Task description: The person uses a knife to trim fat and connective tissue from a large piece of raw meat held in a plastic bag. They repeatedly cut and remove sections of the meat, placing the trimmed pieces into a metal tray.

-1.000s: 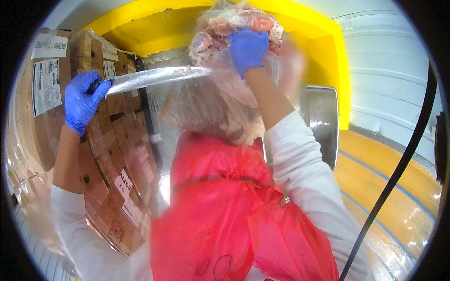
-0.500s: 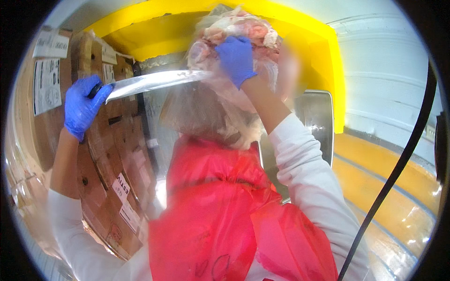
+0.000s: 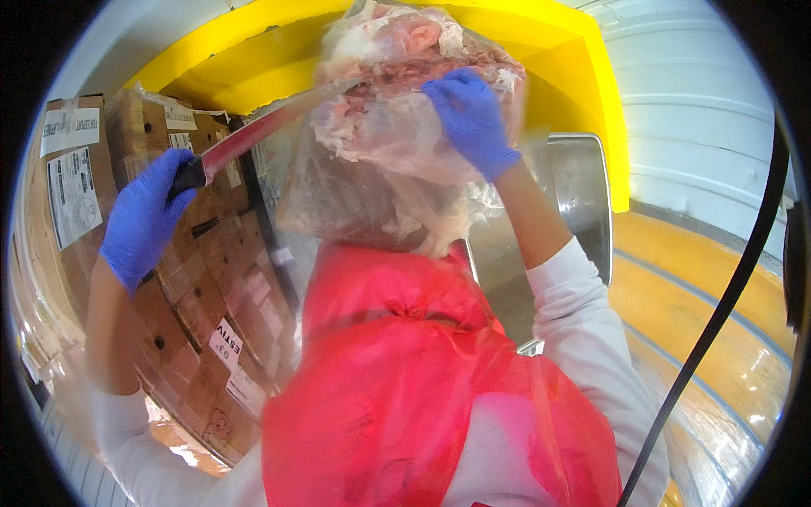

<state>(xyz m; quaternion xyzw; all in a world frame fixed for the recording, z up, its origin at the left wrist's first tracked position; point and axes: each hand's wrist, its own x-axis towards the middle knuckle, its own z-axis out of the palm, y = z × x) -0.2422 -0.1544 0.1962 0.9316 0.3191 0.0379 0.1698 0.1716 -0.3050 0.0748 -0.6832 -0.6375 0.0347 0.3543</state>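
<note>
My left hand (image 3: 148, 215), in a blue glove, is closed round the black handle of a long knife (image 3: 253, 135). Its blade, tinged red, slants up to the right, and the tip meets a large block of pale pink raw meat (image 3: 389, 127). Across the top of the block runs a darker, ragged red strip. Clear plastic film (image 3: 329, 198) hangs loosely from the meat's near and left sides. My right hand (image 3: 473, 122), also gloved in blue, presses on the block's right part with its fingers curled into the meat; the fingertips are partly hidden.
Stacked cardboard boxes (image 3: 198, 279) rise on the left. A thick yellow frame (image 3: 596, 101) curves behind the meat, with a shiny metal surface (image 3: 583, 198) to the right. A black cable (image 3: 710, 338) crosses the right side. My red apron (image 3: 372, 389) fills the lower middle.
The knife has tilted, its tip now higher, against the ragged strip, and its handle slightly lower. My right hand has moved right and a little down. More of the meat's top shows.
</note>
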